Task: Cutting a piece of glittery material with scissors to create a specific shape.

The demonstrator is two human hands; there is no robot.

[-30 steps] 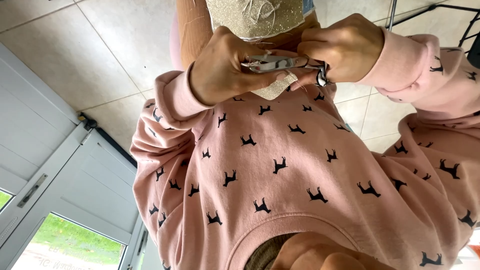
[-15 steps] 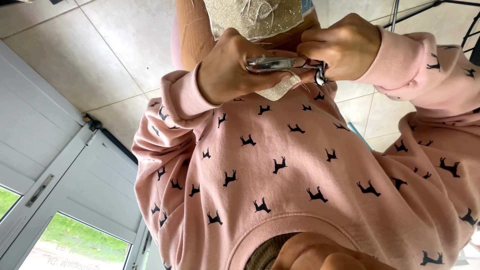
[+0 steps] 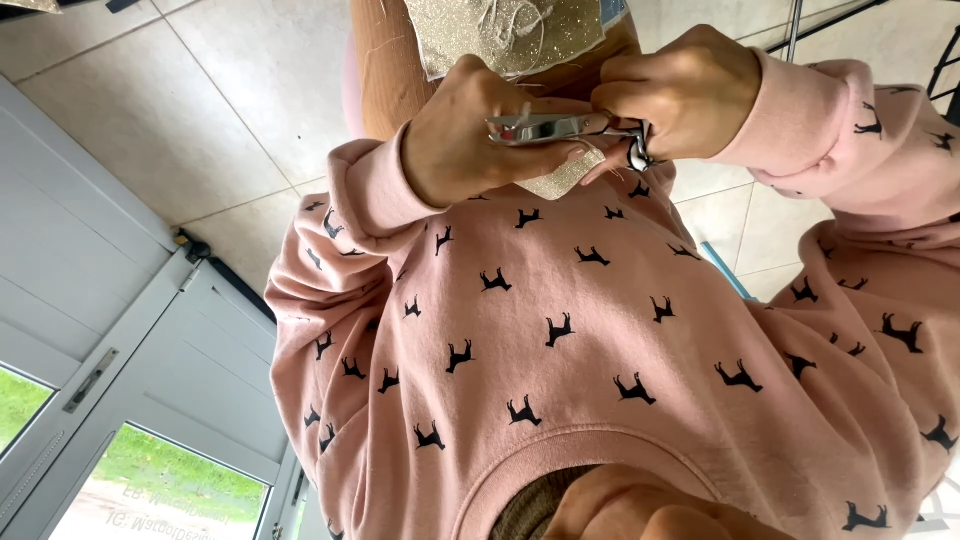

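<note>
Both hands on scissors over glitter fabric.
Left hand [image 3: 470, 135] steadies the scissors [image 3: 545, 128]; right hand [image 3: 680, 95] grips their handles above the fabric [image 3: 500, 35].

Glitter sheet [image 3: 510, 35] cut off by top edge; its lower part hidden behind both hands. Scissors [image 3: 545, 128]: handles buried in right hand [image 3: 690, 95], blade tips covered by left hand [image 3: 465, 135]. Whether the blades meet the sheet cannot be told.
</note>
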